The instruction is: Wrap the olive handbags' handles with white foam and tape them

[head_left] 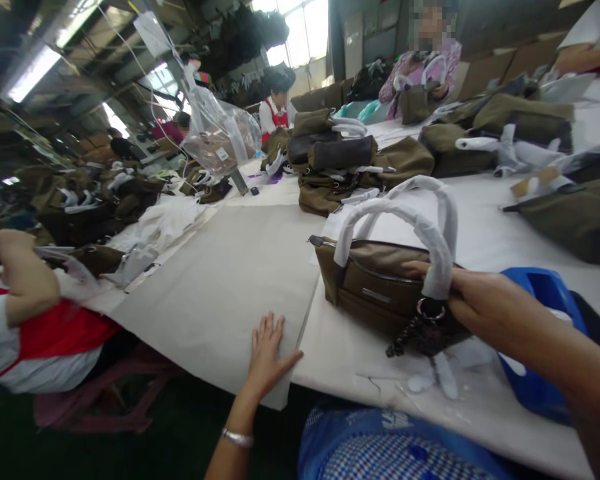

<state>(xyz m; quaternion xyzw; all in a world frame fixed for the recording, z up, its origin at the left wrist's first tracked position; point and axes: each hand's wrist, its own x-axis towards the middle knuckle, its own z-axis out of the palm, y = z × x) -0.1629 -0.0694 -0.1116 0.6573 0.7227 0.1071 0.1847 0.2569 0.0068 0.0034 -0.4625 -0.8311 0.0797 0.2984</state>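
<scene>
My left hand lies flat with spread fingers on a big sheet of grey-white paper that overhangs the table's front edge. To its right stands an olive-brown handbag, upright, its zipped top partly open. White wrapping covers both of the bag's handles. My right hand grips the bag's top rim beside the base of a handle; part of the fingers is hidden behind that handle. A dark charm on a ring hangs from the bag's front, just below my right hand.
Several olive bags are heaped behind the handbag, with more on the right. A blue container stands beside my right forearm. At left sits a person in a red apron; others work across the table. Crumpled white wrapping lies left of the paper.
</scene>
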